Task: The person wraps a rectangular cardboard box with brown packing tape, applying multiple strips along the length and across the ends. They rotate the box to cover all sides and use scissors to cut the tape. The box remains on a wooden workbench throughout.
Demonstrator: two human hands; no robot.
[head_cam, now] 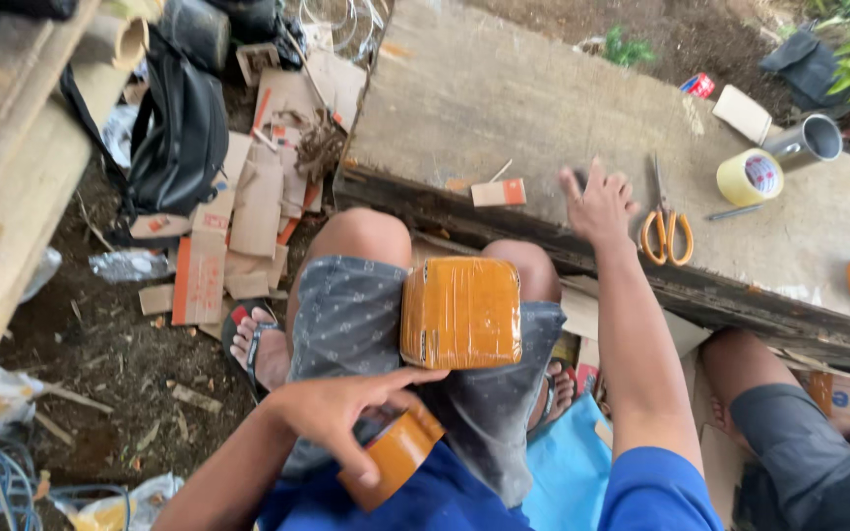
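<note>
A big grey board is being used as a table, and it is lying across the top of the view. Below it, a lap in grey shorts is being seen from above. A black bag is lying on the dirt to the left, with torn cardboard pieces being spread beside it.

A box wrapped in brown tape is being rested on the lap, between the knees. It is not being touched by either hand.

The right hand is being stretched out flat on the near edge of the board, with the fingers spread wide open and nothing being held. Orange-handled scissors are lying just beside it.

The left hand is being closed around a roll of brown tape, low near the blue shirt, just below the box.

A yellow tape roll and a metal cup are being kept further right on the board.
</note>
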